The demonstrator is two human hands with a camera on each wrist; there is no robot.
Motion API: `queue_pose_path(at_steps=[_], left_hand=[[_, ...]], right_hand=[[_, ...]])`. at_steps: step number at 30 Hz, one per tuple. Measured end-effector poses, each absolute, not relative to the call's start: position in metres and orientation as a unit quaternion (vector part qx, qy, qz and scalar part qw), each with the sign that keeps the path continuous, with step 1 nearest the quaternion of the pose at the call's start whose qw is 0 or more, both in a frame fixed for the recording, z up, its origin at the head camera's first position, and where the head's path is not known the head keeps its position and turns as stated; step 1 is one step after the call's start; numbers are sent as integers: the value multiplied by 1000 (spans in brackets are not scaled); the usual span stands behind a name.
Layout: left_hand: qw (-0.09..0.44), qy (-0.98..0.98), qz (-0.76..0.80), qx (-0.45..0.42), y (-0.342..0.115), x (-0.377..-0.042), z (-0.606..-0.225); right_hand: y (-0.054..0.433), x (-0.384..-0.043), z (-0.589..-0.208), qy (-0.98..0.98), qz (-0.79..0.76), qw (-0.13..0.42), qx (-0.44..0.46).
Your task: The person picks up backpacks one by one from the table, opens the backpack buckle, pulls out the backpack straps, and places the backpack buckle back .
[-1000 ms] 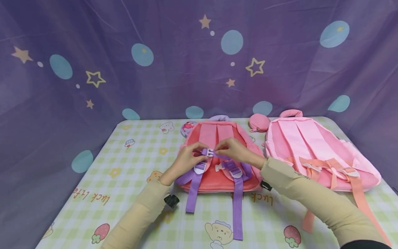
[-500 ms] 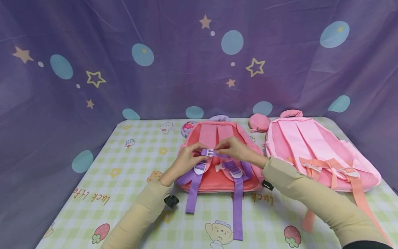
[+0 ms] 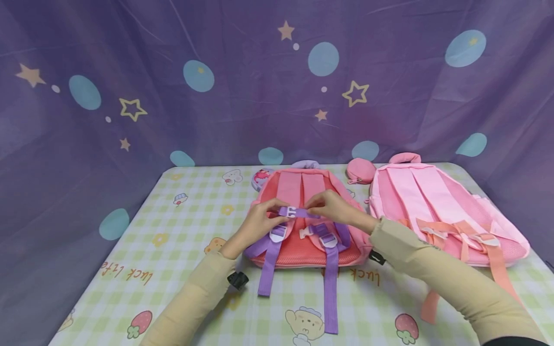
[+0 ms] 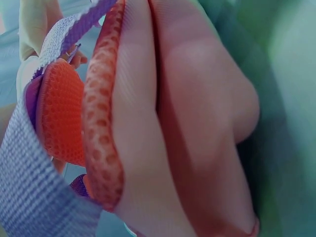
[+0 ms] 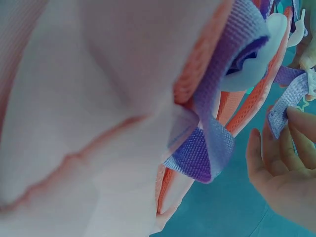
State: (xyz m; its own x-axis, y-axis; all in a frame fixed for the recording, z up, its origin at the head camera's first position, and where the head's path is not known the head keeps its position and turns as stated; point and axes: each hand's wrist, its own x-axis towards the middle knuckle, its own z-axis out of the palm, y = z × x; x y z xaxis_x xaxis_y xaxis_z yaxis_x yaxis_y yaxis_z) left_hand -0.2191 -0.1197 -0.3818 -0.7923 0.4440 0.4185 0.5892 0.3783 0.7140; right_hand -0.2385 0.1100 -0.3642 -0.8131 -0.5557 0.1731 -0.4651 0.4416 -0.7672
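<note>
A coral-pink backpack (image 3: 296,247) lies with its shoulder straps facing up. Over its middle, a white side-release buckle (image 3: 291,212) on a purple webbing strap (image 3: 303,213) is held between my hands. My left hand (image 3: 258,221) pinches the strap at the buckle's left side. My right hand (image 3: 331,206) pinches the strap to the right of the buckle; the right wrist view shows the strap's short end (image 5: 279,118) at the thumb and fingers. Below, another white buckle prong (image 3: 305,233) hangs loose beside the right strap adjuster (image 3: 329,240). In the left wrist view, the backpack side (image 4: 197,98) blocks most of the left hand.
A light-pink backpack (image 3: 433,192) with orange straps lies to the right. Behind stand a round pink zip pouch (image 3: 361,170) and a round lilac pouch (image 3: 261,179). Two purple strap tails (image 3: 331,298) hang onto the checked tablecloth (image 3: 186,278). A purple curtain (image 3: 242,96) closes off the back.
My right hand has slid a little to the right along the strap, away from the buckle, leaving more strap showing. The buckle shifted slightly left; my left hand stays almost still.
</note>
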Motion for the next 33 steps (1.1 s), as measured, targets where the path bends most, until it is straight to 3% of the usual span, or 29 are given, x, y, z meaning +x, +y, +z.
queue_pose_path(at_steps=[33], left_hand=[[74, -833, -451, -311, -119, -217, -384]], right_hand=[[103, -236, -362, 838, -452, 65, -299]])
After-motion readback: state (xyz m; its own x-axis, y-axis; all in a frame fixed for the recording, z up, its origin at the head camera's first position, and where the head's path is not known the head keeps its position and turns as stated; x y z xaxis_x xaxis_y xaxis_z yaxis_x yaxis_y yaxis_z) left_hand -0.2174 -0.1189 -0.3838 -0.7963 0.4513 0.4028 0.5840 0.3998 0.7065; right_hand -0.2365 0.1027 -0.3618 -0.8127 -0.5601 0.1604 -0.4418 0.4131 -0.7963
